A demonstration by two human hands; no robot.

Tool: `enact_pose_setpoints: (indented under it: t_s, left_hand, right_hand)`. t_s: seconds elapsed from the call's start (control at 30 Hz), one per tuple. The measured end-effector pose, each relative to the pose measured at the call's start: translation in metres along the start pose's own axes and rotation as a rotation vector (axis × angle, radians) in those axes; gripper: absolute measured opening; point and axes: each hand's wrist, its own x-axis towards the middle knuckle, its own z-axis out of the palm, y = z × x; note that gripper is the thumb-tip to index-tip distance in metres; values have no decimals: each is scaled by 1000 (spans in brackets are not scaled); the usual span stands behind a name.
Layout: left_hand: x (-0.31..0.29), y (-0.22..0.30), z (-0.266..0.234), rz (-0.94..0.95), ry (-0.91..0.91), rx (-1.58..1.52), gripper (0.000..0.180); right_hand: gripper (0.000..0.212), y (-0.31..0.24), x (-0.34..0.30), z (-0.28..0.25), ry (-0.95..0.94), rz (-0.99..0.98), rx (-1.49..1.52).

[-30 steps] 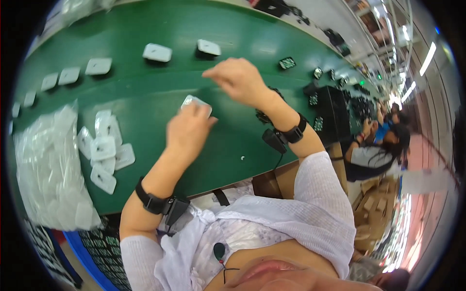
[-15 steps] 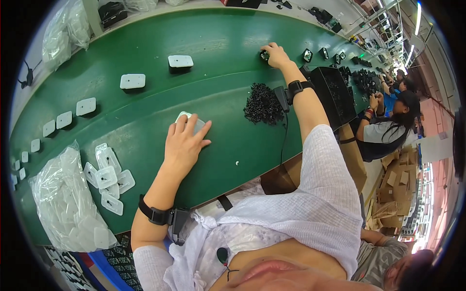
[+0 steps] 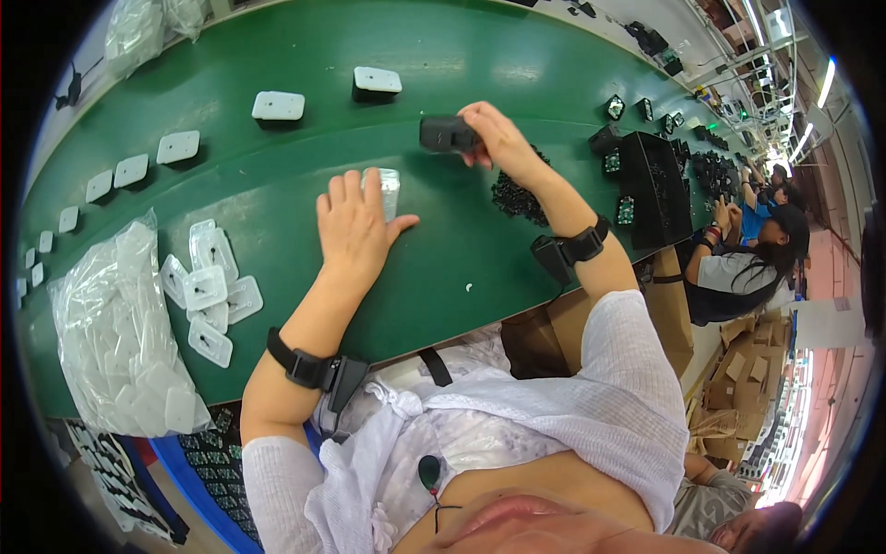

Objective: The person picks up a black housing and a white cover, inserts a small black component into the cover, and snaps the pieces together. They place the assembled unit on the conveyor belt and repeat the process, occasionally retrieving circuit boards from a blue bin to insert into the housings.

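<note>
Head: right fingers grip black case; left fingers spread over plate; bag holds plates.

white sleeves, black forearm straps

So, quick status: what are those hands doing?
Left hand spread over white plate. Right hand gripping black rectangular housing. Small black parts heaped nearby, not between them.

This is a factory assembly floor, with a long green workbench, repeated white-topped units and co-workers.
</note>
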Motion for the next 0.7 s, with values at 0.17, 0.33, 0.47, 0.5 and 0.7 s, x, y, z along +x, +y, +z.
enact_pose_setpoints:
  t_s: [0.17, 0.33, 0.47, 0.5, 0.7]
  left_hand:
    - [-1, -3, 8, 98, 77, -110, 57]
    - [-2, -13, 0, 106, 41, -293, 56]
    - [2, -15, -3, 134, -27, -391, 56]
    - [3, -16, -3, 131, -32, -404, 56]
    - [2, -24, -3, -136, 8, -756, 44]
  right_hand:
    - [24, 15, -6, 15, 296, -153, -1042]
    - [31, -5, -39, 29, 174, -533, -886]
    - [45, 3, -41, 29, 90, -443, -799]
    - [44, 1, -40, 29, 97, -451, -794]
    - [42, -16, -46, 55, 39, -565, -657]
